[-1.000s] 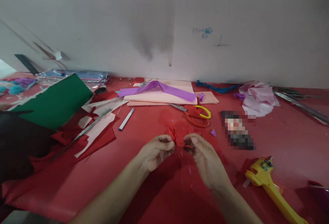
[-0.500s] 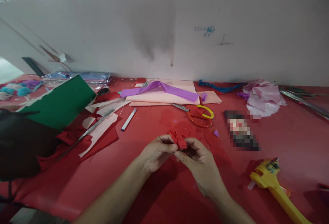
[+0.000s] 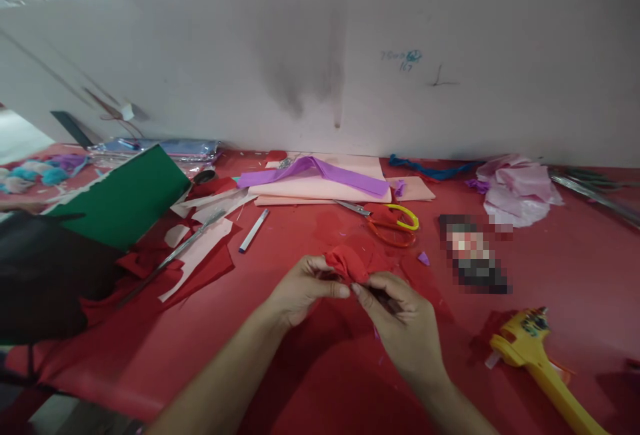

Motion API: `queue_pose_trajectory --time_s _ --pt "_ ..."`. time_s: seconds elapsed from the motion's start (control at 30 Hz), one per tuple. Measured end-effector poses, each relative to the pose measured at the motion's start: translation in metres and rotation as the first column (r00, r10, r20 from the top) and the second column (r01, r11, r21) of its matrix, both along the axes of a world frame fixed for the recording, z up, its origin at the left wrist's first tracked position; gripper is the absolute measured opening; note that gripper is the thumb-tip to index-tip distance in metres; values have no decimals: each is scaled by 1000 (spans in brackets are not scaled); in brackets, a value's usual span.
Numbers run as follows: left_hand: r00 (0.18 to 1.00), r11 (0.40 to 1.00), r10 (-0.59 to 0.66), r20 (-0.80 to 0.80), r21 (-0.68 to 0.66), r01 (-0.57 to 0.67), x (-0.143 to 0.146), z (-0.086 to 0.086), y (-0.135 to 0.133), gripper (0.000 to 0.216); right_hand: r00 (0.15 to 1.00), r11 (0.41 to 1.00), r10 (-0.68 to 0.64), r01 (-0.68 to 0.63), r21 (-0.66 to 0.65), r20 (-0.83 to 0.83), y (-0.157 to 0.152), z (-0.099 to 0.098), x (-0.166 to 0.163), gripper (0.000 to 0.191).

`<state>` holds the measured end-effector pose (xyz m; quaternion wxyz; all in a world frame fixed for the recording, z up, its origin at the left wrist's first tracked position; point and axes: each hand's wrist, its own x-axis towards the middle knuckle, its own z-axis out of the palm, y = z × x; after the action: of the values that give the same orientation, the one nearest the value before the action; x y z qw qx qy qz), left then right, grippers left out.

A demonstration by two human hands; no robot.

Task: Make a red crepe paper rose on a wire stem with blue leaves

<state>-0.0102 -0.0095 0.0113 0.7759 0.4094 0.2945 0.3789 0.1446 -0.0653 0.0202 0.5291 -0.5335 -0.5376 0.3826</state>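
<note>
My left hand (image 3: 303, 288) and my right hand (image 3: 400, 325) meet over the red table (image 3: 550, 268), both pinched on a small bunched piece of red crepe paper (image 3: 350, 263). The left thumb and fingers grip its left side. The right hand's fingertips close on its lower right edge. The paper is gathered into a rounded fold just above the table. More red paper scraps (image 3: 385, 258) lie right behind it.
Orange-and-yellow scissors (image 3: 393, 222) lie just behind the hands. A yellow glue gun (image 3: 540, 362) lies at the right. Pink and purple paper sheets (image 3: 320, 182) sit further back, green card (image 3: 120, 198) and red offcuts at the left, pink tissue (image 3: 517, 188) at far right. A white wall (image 3: 320, 55) backs the table.
The red paper has been gathered from a loose flat bit into a rounder, bunched fold. My right hand has shifted slightly down and closer to the left hand.
</note>
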Motion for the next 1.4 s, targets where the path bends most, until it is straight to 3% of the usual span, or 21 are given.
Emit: queue_pose_trajectory --time_s 0.17,0.4,0.53,0.63,0.73,0.9,1.17,1.3,1.4 --pt "998 993 -41 -50 112 47 -4 10 0 13 994 994 83 -87 65 73 -1 3 0 7" --pt "988 967 -131 -85 210 146 -13 23 3 26 985 988 154 -154 -2 74 0 6 5 9" --pt "975 987 -149 -165 40 157 -28 21 11 17 979 988 133 -143 52 155 1 9 8 8" --pt "979 994 -78 -190 -93 61 -37 20 16 23 964 978 120 -156 139 236 1 9 8 9" --pt "975 995 -30 -220 -96 9 -40 21 16 31 941 959 104 -181 219 321 1 6 7 8" --pt "950 992 -119 -289 -73 102 -38 27 14 17 913 939 104 -221 264 394 1 0 8 7" --pt "948 994 -99 -302 -67 82 -37 34 13 11 893 947 188 -275 165 410 0 4 7 8" --pt "911 980 -194 -364 -35 195 -34 34 12 12 868 948 257 -312 64 426 0 2 6 10" --pt "888 978 -197 -417 -20 207 -31 33 10 11 851 944 278 -328 36 446 1 1 5 11"
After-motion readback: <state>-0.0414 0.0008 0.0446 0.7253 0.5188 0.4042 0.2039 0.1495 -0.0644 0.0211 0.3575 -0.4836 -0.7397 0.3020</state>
